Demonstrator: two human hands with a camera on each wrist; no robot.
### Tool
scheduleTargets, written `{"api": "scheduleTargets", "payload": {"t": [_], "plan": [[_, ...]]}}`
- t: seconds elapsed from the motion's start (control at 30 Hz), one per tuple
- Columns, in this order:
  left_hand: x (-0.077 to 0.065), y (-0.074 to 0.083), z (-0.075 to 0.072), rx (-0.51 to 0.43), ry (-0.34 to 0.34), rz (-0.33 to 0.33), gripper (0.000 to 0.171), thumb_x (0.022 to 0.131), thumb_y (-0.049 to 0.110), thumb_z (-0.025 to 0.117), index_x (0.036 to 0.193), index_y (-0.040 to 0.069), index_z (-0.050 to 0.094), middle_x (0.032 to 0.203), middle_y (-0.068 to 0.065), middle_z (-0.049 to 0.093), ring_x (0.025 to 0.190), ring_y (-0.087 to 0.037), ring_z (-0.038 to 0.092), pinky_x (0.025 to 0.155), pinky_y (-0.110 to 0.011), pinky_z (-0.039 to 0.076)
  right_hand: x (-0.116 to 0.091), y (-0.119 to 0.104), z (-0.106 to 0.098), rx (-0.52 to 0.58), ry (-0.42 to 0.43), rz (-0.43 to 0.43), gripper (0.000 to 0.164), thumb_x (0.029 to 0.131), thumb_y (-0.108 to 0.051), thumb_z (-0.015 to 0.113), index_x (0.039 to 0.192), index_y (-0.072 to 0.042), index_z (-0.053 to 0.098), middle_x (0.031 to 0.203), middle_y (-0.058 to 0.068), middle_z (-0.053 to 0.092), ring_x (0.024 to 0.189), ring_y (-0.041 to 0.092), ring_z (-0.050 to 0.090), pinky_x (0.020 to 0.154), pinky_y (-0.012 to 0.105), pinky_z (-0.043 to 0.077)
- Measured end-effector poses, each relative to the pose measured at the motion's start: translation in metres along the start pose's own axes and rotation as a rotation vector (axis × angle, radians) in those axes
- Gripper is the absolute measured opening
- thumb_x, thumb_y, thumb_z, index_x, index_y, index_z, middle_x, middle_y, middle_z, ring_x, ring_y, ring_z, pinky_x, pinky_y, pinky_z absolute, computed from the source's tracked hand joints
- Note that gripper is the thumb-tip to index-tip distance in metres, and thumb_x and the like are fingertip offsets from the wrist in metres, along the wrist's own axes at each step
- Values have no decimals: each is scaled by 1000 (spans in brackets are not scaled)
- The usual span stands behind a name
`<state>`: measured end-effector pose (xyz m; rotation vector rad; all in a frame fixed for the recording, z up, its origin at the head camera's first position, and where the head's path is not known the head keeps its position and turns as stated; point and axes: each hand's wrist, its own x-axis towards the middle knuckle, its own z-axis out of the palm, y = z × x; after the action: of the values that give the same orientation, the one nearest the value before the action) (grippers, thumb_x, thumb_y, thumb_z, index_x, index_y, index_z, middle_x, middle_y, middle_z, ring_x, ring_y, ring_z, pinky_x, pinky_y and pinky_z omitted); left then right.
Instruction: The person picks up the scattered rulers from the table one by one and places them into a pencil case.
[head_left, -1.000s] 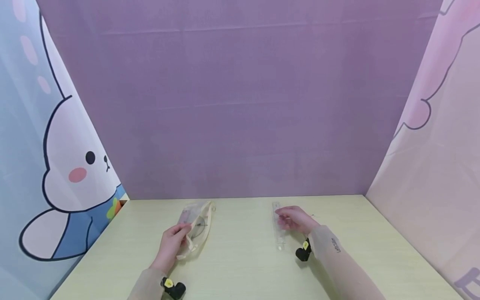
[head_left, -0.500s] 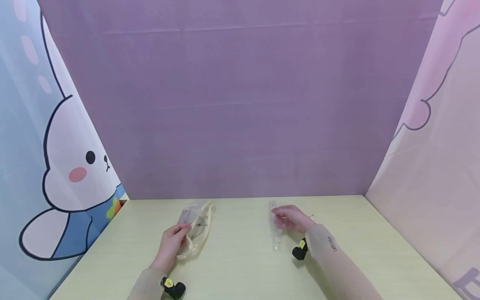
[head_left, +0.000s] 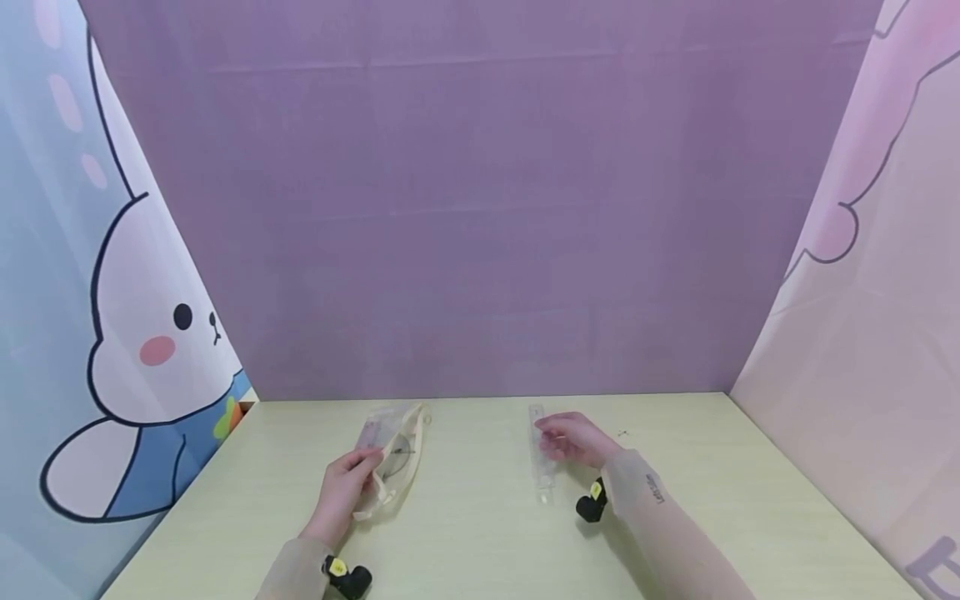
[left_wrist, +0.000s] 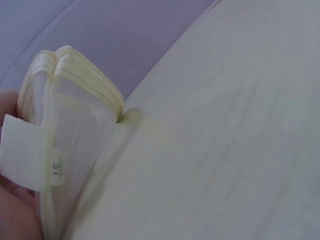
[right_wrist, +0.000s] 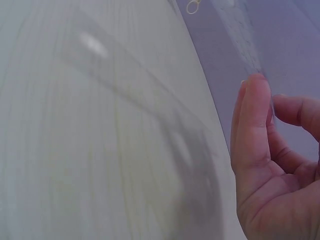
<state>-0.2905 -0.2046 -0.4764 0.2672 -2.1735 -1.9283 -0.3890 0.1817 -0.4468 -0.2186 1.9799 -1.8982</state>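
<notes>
My left hand (head_left: 347,483) grips the side of a see-through zip pouch (head_left: 387,414) with cream edging, on the left of the table. Its mouth gapes toward the right. Through the clear wall show a pinkish shape and a rounded clear piece. Close up in the left wrist view, the pouch (left_wrist: 82,127) has a cream zip and a white fabric tab. My right hand (head_left: 577,442) pinches a clear ruler (head_left: 543,483) between thumb and fingers near its far end. In the right wrist view, the ruler (right_wrist: 239,32) extends past the fingertips of the right hand (right_wrist: 265,170).
The pale wood-grain table (head_left: 472,533) reaches back to a purple cloth (head_left: 480,208). Printed cloths hang on both sides, with a white cartoon animal (head_left: 157,317) on the left. A small dark mark (head_left: 623,432) lies beyond my right wrist.
My right hand has moved left with the ruler, closer to the pouch. The left hand and the pouch have stayed in place.
</notes>
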Motion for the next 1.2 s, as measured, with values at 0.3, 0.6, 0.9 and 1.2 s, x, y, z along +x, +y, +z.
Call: {"api": "scheduleTargets", "payload": {"t": [0.3, 0.6, 0.9, 1.2], "plan": [[0, 2, 0, -3, 2, -7, 36, 91, 25, 68, 115, -2, 67, 87, -2, 61, 70, -11, 51, 63, -25, 45, 3, 2, 7, 0, -40, -13, 42, 98, -11, 54, 128, 17, 46, 87, 5, 59, 77, 14, 61, 69, 25, 54], [-1, 1, 0, 1, 2, -4, 36, 91, 25, 68, 115, -2, 67, 89, -5, 62, 70, -10, 51, 63, -24, 45, 4, 1, 12, 0, -69, -22, 41, 98, -11, 53, 129, 16, 46, 91, 7, 60, 80, 15, 62, 71, 26, 54], [1, 2, 0, 5, 3, -8, 35, 92, 24, 67, 114, -3, 67, 86, -3, 61, 69, -11, 50, 62, -25, 45, 10, 2, 19, 14, -59, -10, 40, 97, -12, 55, 128, 14, 49, 90, 6, 60, 78, 15, 62, 69, 26, 54], [0, 0, 1, 0, 10, 8, 34, 91, 23, 68, 112, -4, 67, 87, -1, 62, 69, -10, 51, 62, -23, 45, 14, 3, 26, 10, -55, -9, 39, 96, -11, 57, 126, 13, 51, 93, 8, 61, 79, 17, 62, 72, 29, 55]]}}
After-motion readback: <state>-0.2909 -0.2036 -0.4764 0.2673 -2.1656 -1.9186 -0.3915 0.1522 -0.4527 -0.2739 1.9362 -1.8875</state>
